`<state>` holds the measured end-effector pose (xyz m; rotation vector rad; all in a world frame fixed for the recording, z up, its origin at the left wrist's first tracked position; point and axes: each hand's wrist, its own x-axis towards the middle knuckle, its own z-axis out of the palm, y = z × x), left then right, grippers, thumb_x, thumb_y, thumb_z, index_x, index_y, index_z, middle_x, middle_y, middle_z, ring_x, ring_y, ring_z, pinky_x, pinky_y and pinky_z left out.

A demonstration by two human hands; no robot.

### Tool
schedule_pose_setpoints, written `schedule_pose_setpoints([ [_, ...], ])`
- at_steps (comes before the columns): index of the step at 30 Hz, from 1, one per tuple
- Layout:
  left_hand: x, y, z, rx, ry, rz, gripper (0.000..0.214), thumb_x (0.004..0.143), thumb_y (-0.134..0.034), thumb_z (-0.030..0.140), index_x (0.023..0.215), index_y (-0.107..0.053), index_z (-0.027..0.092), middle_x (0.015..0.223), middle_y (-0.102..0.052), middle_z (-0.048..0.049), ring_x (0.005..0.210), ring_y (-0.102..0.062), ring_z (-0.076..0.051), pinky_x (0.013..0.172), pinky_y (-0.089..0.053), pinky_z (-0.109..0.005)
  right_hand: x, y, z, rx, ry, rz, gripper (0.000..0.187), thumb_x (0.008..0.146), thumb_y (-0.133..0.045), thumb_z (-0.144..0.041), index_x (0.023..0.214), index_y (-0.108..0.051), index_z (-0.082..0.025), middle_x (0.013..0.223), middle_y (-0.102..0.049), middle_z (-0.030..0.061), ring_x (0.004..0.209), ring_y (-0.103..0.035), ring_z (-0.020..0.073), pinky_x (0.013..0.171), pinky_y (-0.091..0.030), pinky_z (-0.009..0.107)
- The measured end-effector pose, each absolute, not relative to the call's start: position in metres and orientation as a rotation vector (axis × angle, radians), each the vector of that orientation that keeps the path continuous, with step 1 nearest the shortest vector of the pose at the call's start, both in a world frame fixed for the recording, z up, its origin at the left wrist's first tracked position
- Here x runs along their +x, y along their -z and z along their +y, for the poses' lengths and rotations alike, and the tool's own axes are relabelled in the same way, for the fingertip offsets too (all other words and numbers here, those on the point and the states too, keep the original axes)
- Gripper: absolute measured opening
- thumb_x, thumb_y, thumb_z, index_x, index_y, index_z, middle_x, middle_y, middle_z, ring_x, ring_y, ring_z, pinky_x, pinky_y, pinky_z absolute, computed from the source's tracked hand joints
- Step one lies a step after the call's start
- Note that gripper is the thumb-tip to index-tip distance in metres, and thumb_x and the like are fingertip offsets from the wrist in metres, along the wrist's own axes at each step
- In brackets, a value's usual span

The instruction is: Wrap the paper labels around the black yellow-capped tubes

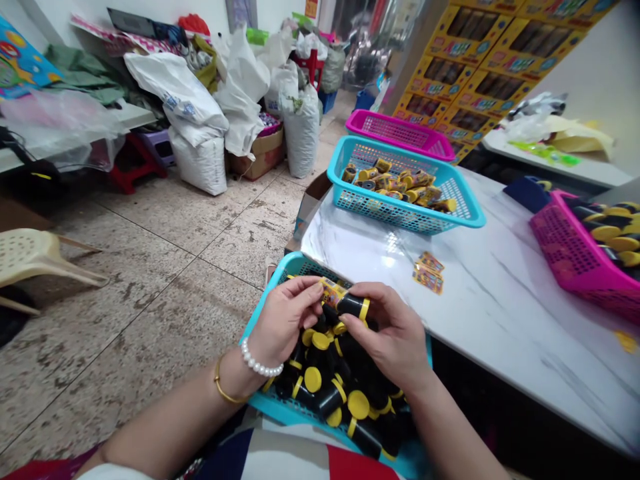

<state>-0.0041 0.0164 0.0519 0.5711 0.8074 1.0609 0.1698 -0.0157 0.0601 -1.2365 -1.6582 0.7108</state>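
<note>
Black plastic with a yellow cap: the container (354, 307) under inspection is above the near blue basket (274, 277), held up between two hands. Head view, the only feed I have at this distance: I find the right hand (393, 327) closed around the capped end, thumb and fingers on opposite sides. The left hand (287, 310) pinches one end of a printed yellow label (333, 291), thumb against fingers; the label meets the container's side. Below, the basket holds many bare black pieces with yellow caps (359, 405). On the marbled table (475, 287) I record loose printed pieces (429, 273) beyond the right hand, a far blue basket (400, 217) of containers in printed wraps (395, 180), and a magenta basket (560, 247) of black-and-yellow items at the right.

Assessment: I judge the step in hand to be applying the label. The next move, in my view, calls for a square edge, a steady right-hand hold and even pressure around the curve. I cannot tell how much is already stuck.
</note>
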Motion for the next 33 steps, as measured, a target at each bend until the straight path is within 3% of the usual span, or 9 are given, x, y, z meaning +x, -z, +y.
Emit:
schedule_pose_setpoints([
  [4, -0.012, -0.058, 0.017, 0.812, -1.056, 0.807, 0.044, 0.070, -0.081, 0.025, 0.110, -0.064, 0.019, 0.102, -0.062, -0.0045, 0.074, -0.060, -0.011, 0.058, -0.048, -0.018, 0.171, -0.066, -0.016, -1.162, -0.731, -1.641, 0.029, 0.081, -0.070, -0.019, 0.107, -0.064, -0.027, 0.104, -0.060, 0.0063, 0.095, -0.061, 0.0212, 0.077, -0.054, 0.033],
  [9, -0.020, -0.057, 0.017, 0.902, -0.723, 0.754, 0.035, 0.073, -0.079, 0.026, 0.104, -0.067, 0.014, 0.083, -0.068, -0.0047, 0.067, -0.060, -0.010, 0.062, -0.047, -0.021, 0.175, -0.067, -0.020, -1.161, -0.712, -1.819, 0.045, 0.083, -0.065, -0.015, 0.125, -0.062, -0.031, 0.110, -0.055, 0.0072, 0.098, -0.059, 0.0206, 0.077, -0.054, 0.032],
  [15, -0.007, -0.060, 0.020, 0.945, -0.740, 0.711, 0.036, 0.069, -0.080, 0.020, 0.102, -0.067, 0.015, 0.090, -0.069, -0.0054, 0.076, -0.064, -0.013, 0.071, -0.049, -0.023, 0.181, -0.066, -0.026, -1.174, -0.404, -1.922, 0.060, 0.079, -0.068, -0.010, 0.133, -0.055, -0.033, 0.109, -0.063, 0.0056, 0.096, -0.063, 0.0206, 0.084, -0.054, 0.035],
  [19, -0.010, -0.058, 0.021, 0.994, -0.690, 0.696, 0.037, 0.077, -0.075, 0.028, 0.110, -0.064, 0.017, 0.087, -0.069, -0.0063, 0.068, -0.062, -0.015, 0.062, -0.049, -0.025, 0.186, -0.062, -0.030, -1.138, -0.353, -1.918, 0.052, 0.078, -0.069, -0.008, 0.124, -0.063, -0.031, 0.111, -0.068, 0.0067, 0.100, -0.065, 0.0244, 0.088, -0.055, 0.040],
  [23, -0.012, -0.062, 0.011, 1.287, -0.904, 0.881, 0.016, 0.078, -0.072, 0.022, 0.093, -0.072, 0.017, 0.089, -0.070, -0.0067, 0.082, -0.062, -0.018, 0.076, -0.047, -0.027, 0.177, -0.051, -0.031, -1.224, -0.614, -1.672, 0.031, 0.075, -0.076, -0.018, 0.105, -0.072, -0.028, 0.100, -0.073, 0.0062, 0.088, -0.070, 0.0238, 0.080, -0.059, 0.039],
  [27, -0.013, -0.067, 0.003, 1.470, -0.981, 0.874, 0.016, 0.077, -0.071, 0.016, 0.092, -0.075, 0.020, 0.096, -0.069, -0.0078, 0.095, -0.061, -0.020, 0.091, -0.043, -0.029, 0.163, -0.045, -0.030, -1.268, -1.175, -1.263, 0.022, 0.073, -0.079, -0.030, 0.092, -0.072, -0.023, 0.085, -0.075, 0.0047, 0.075, -0.070, 0.0207, 0.069, -0.061, 0.035],
  [30, -0.016, -0.063, 0.003, 1.283, -0.932, 0.855, 0.025, 0.074, -0.075, 0.019, 0.098, -0.072, 0.020, 0.096, -0.067, -0.0075, 0.086, -0.062, -0.019, 0.078, -0.048, -0.026, 0.163, -0.046, -0.031, -1.240, -1.290, -1.161, 0.027, 0.072, -0.080, -0.030, 0.095, -0.070, -0.021, 0.083, -0.073, 0.0041, 0.073, -0.068, 0.0181, 0.069, -0.060, 0.032],
  [33, -0.020, -0.054, 0.007, 1.057, -0.767, 0.812, 0.028, 0.078, -0.073, 0.029, 0.102, -0.065, 0.016, 0.077, -0.064, -0.0031, 0.061, -0.058, -0.012, 0.055, -0.046, -0.021, 0.169, -0.046, -0.031, -1.126, -1.299, -1.259, 0.039, 0.074, -0.079, -0.026, 0.112, -0.068, -0.027, 0.106, -0.067, 0.0064, 0.083, -0.067, 0.0182, 0.074, -0.058, 0.033],
])
